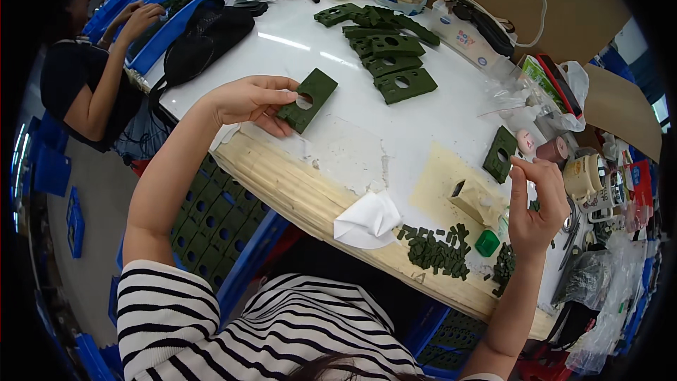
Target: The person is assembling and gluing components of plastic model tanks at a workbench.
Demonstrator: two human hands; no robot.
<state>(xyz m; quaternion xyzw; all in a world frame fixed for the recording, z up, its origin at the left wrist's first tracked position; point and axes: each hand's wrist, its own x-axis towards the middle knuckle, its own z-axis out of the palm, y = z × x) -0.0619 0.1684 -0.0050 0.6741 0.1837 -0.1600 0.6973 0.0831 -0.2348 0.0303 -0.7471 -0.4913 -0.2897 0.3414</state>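
Observation:
My left hand [262, 104] grips a flat dark green plate [319, 89] by its left edge, thumb on top, above the table's near left part. The plate is tilted and has one large round hole. My right hand [541, 204] hovers over the right side, thumb and forefinger pinched together; whatever is between them is too small to make out. Just beyond its fingertips lies another green plate [498, 149]. Many small dark green pieces [438, 250] are heaped by the near edge, beside a small bright green container [486, 243]. A folded white cloth [368, 220] lies left of them.
A stack of green plates [391, 53] occupies the table's far middle. Cups, spools and plastic bags crowd the right side near a mug [584, 173]. A black bag [208, 41] lies far left, next to a co-worker's arm [106, 92]. Below the edge stands a plate-filled blue crate [247, 261].

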